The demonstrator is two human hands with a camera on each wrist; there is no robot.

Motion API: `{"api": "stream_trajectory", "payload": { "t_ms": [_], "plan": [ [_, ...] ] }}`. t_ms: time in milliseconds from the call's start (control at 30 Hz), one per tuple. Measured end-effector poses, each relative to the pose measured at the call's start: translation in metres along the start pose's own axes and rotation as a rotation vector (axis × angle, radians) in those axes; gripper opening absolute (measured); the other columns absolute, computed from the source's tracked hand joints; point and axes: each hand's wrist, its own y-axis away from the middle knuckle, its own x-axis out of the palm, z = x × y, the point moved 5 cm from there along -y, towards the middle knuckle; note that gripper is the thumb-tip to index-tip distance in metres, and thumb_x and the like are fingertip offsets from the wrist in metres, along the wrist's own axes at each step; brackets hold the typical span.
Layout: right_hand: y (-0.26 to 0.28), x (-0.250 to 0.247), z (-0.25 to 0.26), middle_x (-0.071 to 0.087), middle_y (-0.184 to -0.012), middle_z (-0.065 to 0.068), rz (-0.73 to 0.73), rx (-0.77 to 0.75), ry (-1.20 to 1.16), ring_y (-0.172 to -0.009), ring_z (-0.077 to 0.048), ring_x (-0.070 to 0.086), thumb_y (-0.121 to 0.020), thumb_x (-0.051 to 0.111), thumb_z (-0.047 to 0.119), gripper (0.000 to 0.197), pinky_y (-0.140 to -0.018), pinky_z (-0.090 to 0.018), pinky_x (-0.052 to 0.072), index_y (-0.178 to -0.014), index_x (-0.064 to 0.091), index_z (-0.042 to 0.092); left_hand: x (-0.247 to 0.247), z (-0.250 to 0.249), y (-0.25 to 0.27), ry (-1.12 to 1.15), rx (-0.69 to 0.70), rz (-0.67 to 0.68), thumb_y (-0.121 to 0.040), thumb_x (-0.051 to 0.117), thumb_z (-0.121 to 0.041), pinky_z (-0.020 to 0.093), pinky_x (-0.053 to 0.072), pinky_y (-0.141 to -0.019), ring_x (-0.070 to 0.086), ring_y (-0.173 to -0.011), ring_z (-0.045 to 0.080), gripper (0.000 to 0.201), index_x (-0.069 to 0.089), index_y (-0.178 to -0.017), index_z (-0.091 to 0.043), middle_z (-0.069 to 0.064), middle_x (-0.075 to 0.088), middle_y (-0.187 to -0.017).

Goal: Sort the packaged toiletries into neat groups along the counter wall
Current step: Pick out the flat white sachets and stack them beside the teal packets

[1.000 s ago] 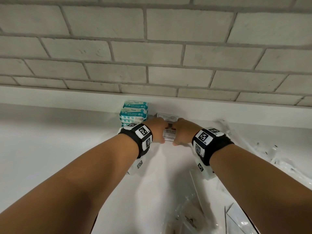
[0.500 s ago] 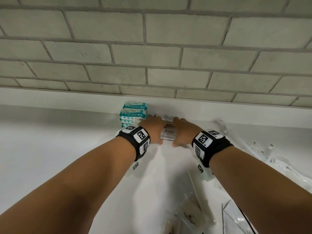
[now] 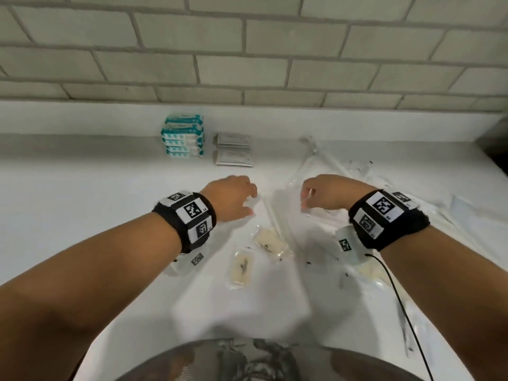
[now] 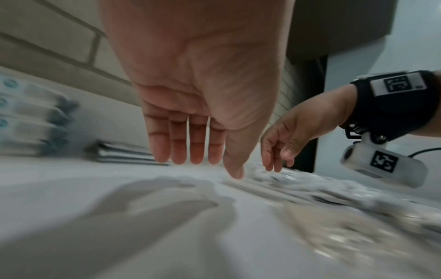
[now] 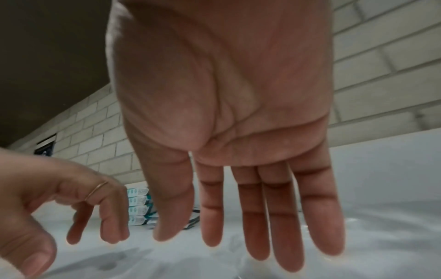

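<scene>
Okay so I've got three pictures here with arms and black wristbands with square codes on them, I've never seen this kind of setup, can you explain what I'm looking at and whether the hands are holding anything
There is no machine: a person sorts toiletries while wearing three cameras. The big picture comes from a camera on the head, looking down at a white counter against a brick wall. The other two come from cameras strapped under each wrist, looking along the palm to the fingers. The black bands with printed square codes carry those cameras.

By the wall sits a stack of teal-and-white packets, and just right of it a stack of flat grey sachets. Nearer the person lie two clear packets with something cream inside, and a loose spread of clear plastic wrappers to the right; what those hold is too blurred to tell.

The left hand and right hand both hover above the counter, fingers relaxed, holding nothing.
</scene>
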Motion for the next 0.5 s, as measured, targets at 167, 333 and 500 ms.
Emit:
{"api": "stream_trajectory", "payload": {
  "t_ms": [167,333,500],
  "plan": [
    [0.069,0.025,-0.03,0.063,-0.109,0.001,0.031,0.118,0.06,-0.1,-0.019,0.057,-0.088,0.064,0.034,0.025,-0.078,-0.028,0.041,-0.107,0.063,0.018,0.025,-0.068,0.005,0.011,0.202,0.056,-0.095,0.05,-0.038,0.036,0.042,-0.098,0.044,-0.121,0.02,0.041,0.051,-0.134,-0.03,-0.002,0.049,-0.132],
    [0.087,0.055,-0.038,0.055,-0.119,0.0,-0.062,0.164,0.035,-0.103,-0.02,0.057,-0.084,0.06,0.055,0.05,-0.084,-0.031,0.047,-0.12,0.057,0.02,0.04,-0.128,0.003,-0.08,0.281,0.072,-0.095,0.048,-0.04,0.038,0.045,-0.091,0.048,-0.11,0.024,0.032,0.064,-0.12,-0.029,0.001,0.055,-0.117],
    [0.072,0.071,-0.033,0.05,-0.115,-0.005,-0.188,0.209,0.091,-0.101,-0.025,0.055,-0.08,0.067,0.051,0.05,-0.089,-0.038,0.048,-0.116,0.056,0.017,0.043,-0.161,-0.004,-0.103,0.164,0.029,-0.088,0.057,-0.043,0.03,0.039,-0.067,0.056,-0.093,0.025,0.025,0.07,-0.101,-0.025,0.001,0.053,-0.09]
  ]
}}
